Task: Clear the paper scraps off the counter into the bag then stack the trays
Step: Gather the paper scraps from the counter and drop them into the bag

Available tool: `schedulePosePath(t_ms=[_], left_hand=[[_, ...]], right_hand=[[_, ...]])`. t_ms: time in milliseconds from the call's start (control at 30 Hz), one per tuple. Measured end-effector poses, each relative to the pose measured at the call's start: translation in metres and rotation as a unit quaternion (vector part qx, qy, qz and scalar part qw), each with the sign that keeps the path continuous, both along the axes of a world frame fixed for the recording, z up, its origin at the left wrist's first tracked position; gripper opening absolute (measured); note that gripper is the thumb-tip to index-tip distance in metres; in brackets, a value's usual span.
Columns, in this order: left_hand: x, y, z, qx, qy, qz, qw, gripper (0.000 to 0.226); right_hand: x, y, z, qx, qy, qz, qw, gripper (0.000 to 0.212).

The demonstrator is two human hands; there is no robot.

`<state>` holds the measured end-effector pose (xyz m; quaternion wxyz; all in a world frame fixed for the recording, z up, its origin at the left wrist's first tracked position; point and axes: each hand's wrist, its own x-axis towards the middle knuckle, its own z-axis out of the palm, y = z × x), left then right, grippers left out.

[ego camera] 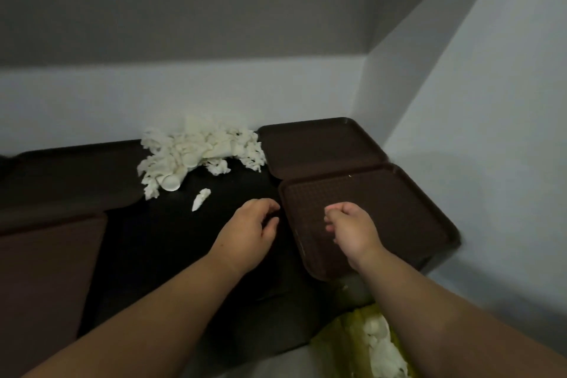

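Reader: Dark desk (171, 239), set in a corner of pale walls (491, 101). Where on it lies the material to be cleared?

Legend: Paper scraps (199, 150) form a white heap at the back edge against the wall, just left of the far tray (322, 144). One loose scrap (201, 199) lies apart, nearer than the heap, its long axis running from near-left to far-right.

Reader: And the hands?

Legend: Both lie nearer than the scraps and to their right. Left hand (250, 225) hovers over bare desk just beside the left rim of the near tray (414, 209), fingers loosely curled, nothing visible in it. It is the closer hand to scrap and heap. Right hand (352, 228) is above the near tray, fingertips bunched; whether they pinch a fragment cannot be told.

Reader: The destination?

Legend: Yellow bag (334, 347), already holding scraps, at the desk's front edge beneath the right forearm. Judged course: reach forward-left, carry back-right. Further trays (46, 270) lie at left, unstacked.
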<state>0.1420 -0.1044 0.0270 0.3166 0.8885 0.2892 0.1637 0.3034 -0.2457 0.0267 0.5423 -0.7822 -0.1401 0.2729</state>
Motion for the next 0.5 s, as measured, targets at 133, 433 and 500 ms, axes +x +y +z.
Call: schedulePosePath(t_ms=[133,433,500], left_hand=[[-0.041,0.051,-0.005,0.001,0.0,0.048,0.999,0.031],[-0.109,0.134,-0.05,-0.014,0.067,0.093,0.993,0.037],[-0.114,0.145,-0.062,-0.015,0.085,0.103,0.991,0.04]], right_hand=[[-0.032,0.055,0.001,-0.018,0.0,0.046,0.999,0.012],[-0.083,0.142,-0.036,-0.05,0.008,0.09,0.995,0.012],[-0.084,0.154,-0.052,-0.06,0.012,0.094,0.994,0.017]])
